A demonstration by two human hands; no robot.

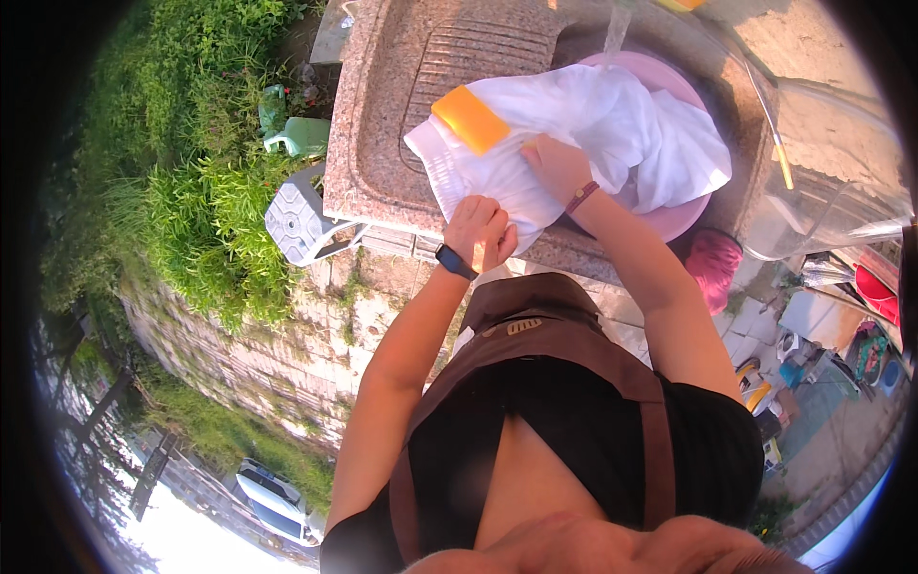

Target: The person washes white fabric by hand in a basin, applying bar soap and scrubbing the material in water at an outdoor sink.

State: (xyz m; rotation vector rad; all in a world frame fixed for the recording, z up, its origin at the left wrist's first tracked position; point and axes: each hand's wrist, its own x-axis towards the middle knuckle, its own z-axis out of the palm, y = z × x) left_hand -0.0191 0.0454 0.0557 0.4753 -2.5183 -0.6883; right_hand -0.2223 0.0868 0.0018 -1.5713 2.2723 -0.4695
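Observation:
A white garment point(609, 122) with a gathered elastic waistband point(439, 168) lies across a granite sink. Part of it rests in a pink plastic basin point(681, 222). My left hand point(482, 229), with a dark watch on its wrist, holds the near edge of the garment by the waistband. My right hand point(559, 168) has its fingers curled onto the cloth farther in, and a small yellowish patch shows at its fingertips. An orange rectangular block point(470, 120), perhaps laundry soap, lies on the fabric beyond my hands.
Water point(617, 32) runs down into the basin from above. The sink has a ribbed drainboard point(473, 50). A grey plastic stool point(297, 215) and a green plastic jug point(305, 136) stand left. Right are a pink cloth point(715, 269) and clear plastic sheeting point(825, 215).

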